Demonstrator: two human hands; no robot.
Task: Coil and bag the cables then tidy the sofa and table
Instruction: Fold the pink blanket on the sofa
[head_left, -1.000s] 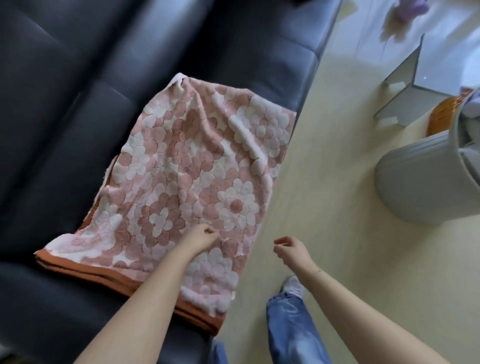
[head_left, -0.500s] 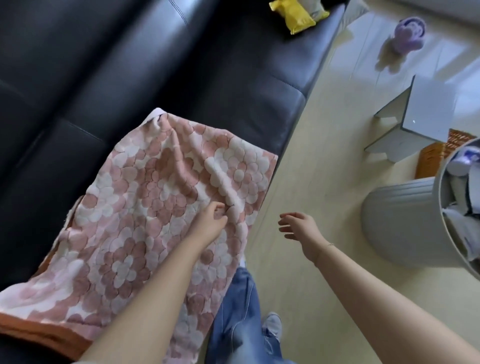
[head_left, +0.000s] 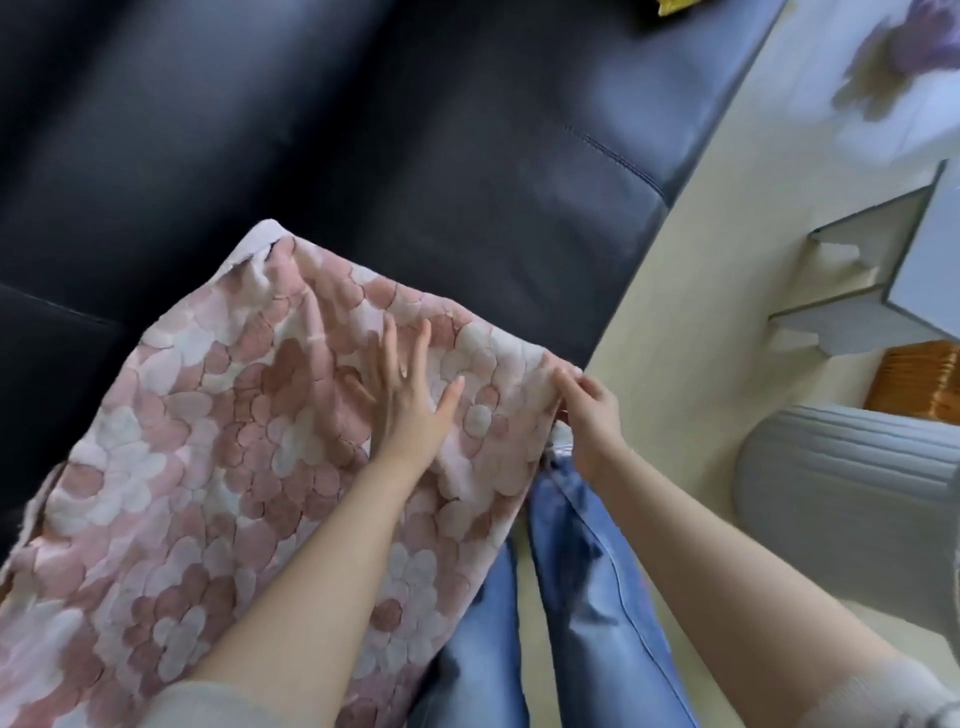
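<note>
- blue jeans legs (head_left: 587, 597), bottom centre of frame, person stands against the sofa front
- pale sleeve cuffs at bottom left and bottom right corners, both forearms bare, reaching up-frame
- floral towel (head_left: 208, 467), pink and white flower pattern, spread over the sofa seat, runs from lower left to centre; its right edge hangs over the seat front, touching the jeans
- left hand (head_left: 410, 410) centre of frame, grip spread: fingers straight and fanned, palm flat down on the towel
- right hand (head_left: 592, 415) just right of the left, at the towel's right corner; grip pinching the towel edge between thumb and fingertips
- black leather sofa (head_left: 415, 156) fills upper left and centre, seam stitching visible on the seat cushion upper right of centre
- grey ribbed bin (head_left: 841, 493) at right edge, on the pale floor (head_left: 691, 338), well apart from the sofa
- orange woven item (head_left: 914, 379) just above the bin, partly hidden
- grey-white board piece (head_left: 883, 291) at right edge, above the orange item
- yellow thing (head_left: 675, 5) on the sofa at top edge, mostly cut off
- purple blurred object (head_left: 919, 36) on floor, upper right corner, too blurred to tell
</note>
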